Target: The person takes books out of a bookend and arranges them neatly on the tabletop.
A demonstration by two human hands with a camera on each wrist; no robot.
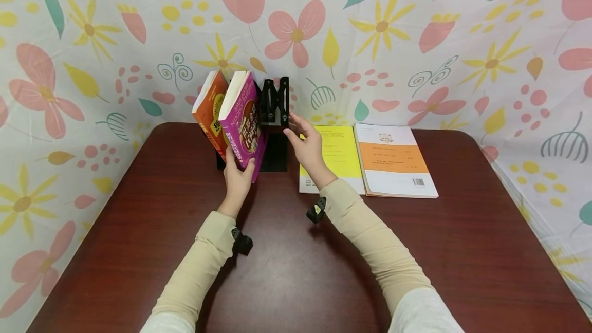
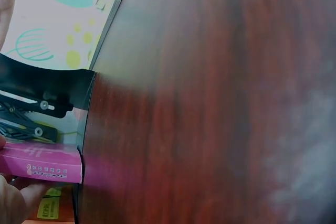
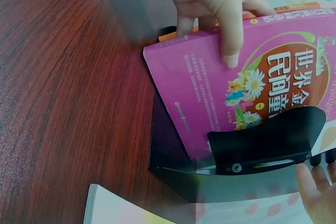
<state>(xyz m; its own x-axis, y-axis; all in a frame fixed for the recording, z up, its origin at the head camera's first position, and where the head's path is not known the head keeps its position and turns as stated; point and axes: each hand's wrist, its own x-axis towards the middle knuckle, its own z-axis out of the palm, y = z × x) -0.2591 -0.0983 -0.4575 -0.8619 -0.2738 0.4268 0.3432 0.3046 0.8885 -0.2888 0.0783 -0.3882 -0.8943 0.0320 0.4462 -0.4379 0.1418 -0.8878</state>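
Observation:
My left hand [image 1: 237,181] grips a purple book [image 1: 240,117] by its spine, thumb on the front cover and fingers on the other side. The book stands tilted in a black expanding bookend [image 1: 284,102]. Left of it leans an orange book [image 1: 209,117], close to the left fingers. My right hand [image 1: 309,149] is at the bookend's right end, its fingers near straight and touching the upright plate. In the right wrist view, those fingertips [image 3: 304,174] meet the plate's edge. The left wrist view shows the purple spine [image 2: 42,163] between the left thumb and fingers, mostly cropped.
A yellow-and-white book [image 1: 339,153] and an orange-and-white book [image 1: 398,161] lie flat side by side, right of the bookend. All this is on a dark red-brown table [image 1: 287,271]. A patterned cloth [image 1: 379,24] hangs behind it.

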